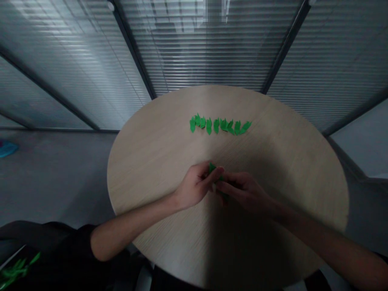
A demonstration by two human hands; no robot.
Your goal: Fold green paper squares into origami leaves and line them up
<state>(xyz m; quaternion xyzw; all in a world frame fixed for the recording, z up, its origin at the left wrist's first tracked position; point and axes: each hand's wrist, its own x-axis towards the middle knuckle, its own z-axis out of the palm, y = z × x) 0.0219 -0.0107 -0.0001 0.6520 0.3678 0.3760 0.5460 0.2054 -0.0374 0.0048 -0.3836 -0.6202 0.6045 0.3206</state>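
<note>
Head view: the left hand [195, 186] and the right hand [244, 194] meet in front of the person, low over a round wooden table [154, 173]. Both hands are closed and grasping, their fingers pressed together around a small green leaf cutout [212, 167]. A tip of it pokes out above the left hand's fingers, and more green shows just below, between the hands. The fingers hide most of it, so I cannot tell whether this is one piece or several, or exactly which fingers pinch it.

Beyond the hands, well apart from them, a row of green leaf cutouts [220, 126] lies flat on the tabletop, the pieces touching or overlapping side by side. More green leaves [16, 270] lie on something dark, down past the left elbow, near a black sleeve [91, 238] on the left arm.

Farther out past the table, slatted blinds [206, 48] fill the view ahead of the hands. To the left of the hands, a blue object [7, 148] sits on the gray floor [51, 182], well beyond the table's edge.
</note>
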